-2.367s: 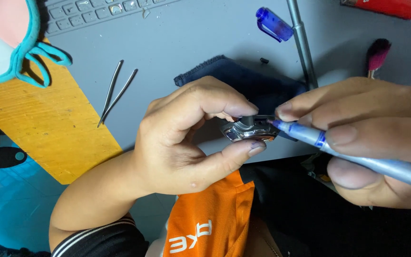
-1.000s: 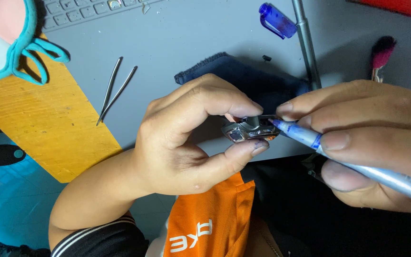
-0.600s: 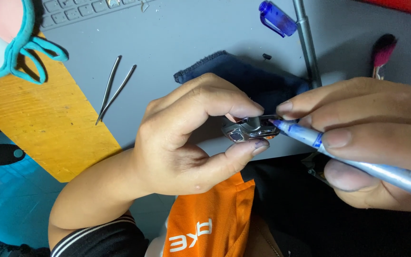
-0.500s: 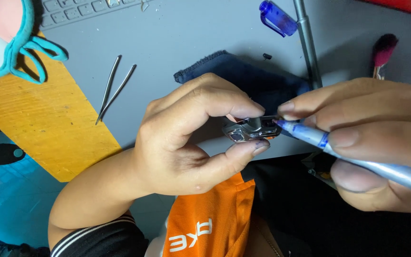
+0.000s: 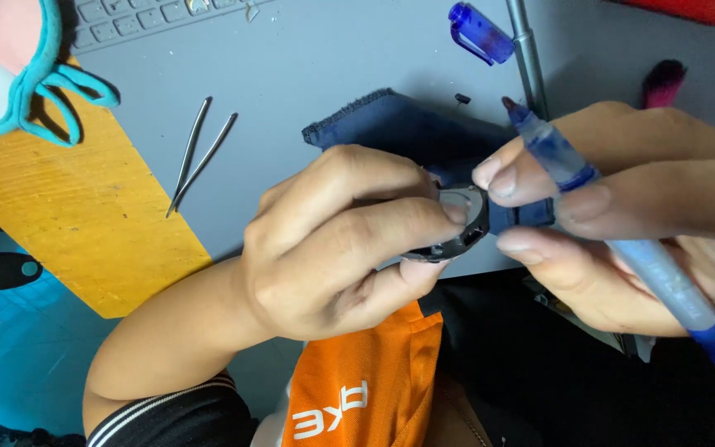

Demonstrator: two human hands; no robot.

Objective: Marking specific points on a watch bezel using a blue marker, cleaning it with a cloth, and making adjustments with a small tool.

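My left hand [image 5: 341,240] grips a small dark watch case [image 5: 461,228] between thumb and fingers, held above the front edge of the grey mat [image 5: 308,74]. My right hand [image 5: 639,223] holds a blue screwdriver-like tool [image 5: 606,211] across its fingers, the tip pointing up and away from the case. The right index finger and thumb pinch at the case's right edge. Part of the case is hidden by my left fingers.
Metal tweezers [image 5: 200,157] lie on the mat to the left. A dark blue cloth [image 5: 407,132] lies under the hands. A blue cap [image 5: 477,33], a metal rod [image 5: 527,54], a pink-tipped brush [image 5: 664,83] and a yellow board [image 5: 68,207] surround the mat.
The tool's tip was on the watch case; now it has swung up off it, and my right fingers have closed on the case's edge. The case has tilted.
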